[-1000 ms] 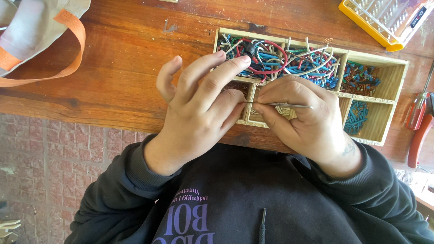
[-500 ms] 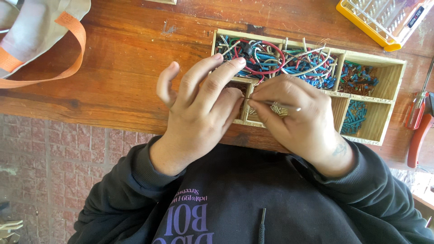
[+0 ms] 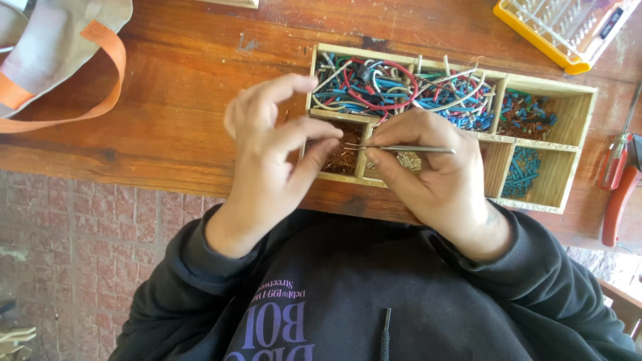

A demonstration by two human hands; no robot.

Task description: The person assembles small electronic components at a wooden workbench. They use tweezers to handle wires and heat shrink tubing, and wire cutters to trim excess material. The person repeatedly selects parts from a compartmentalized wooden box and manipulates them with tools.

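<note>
The thumb and fingers of the right hand (image 3: pixel 438 177) are pinching a pair of slim metal tweezers (image 3: pixel 401 149), holding them level with the tips pointing toward the left hand (image 3: pixel 271 154). Whether the tweezer tips are gripping anything is too small to tell. The left hand is hovering just beside those tips, its fingers loosely curled and spread, with the thumb and forefinger drawing near each other; it is holding nothing that can be made out. Both hands are working over the near side of a wooden compartment box (image 3: pixel 568 90) that is sitting on a reddish wooden table (image 3: pixel 180 100). Directly under the tweezer tips, a small compartment is holding fine copper-coloured wire bits (image 3: pixel 342 157), and the one next to it is holding small pale parts (image 3: pixel 408 161), partly hidden by the right hand. The long far compartment is brimming with a tangle of blue, red and white wires (image 3: pixel 394 87). Compartments to the right are holding small blue pieces (image 3: pixel 521 167). Farther out, a yellow plastic case (image 3: pixel 568 27) is lying at the table's far right corner, red-handled pliers (image 3: pixel 618 180) are resting at the right edge, and a beige bag with an orange strap (image 3: pixel 60 60) is lying at the far left. The person is wearing a black sweatshirt (image 3: pixel 374 294).
</note>
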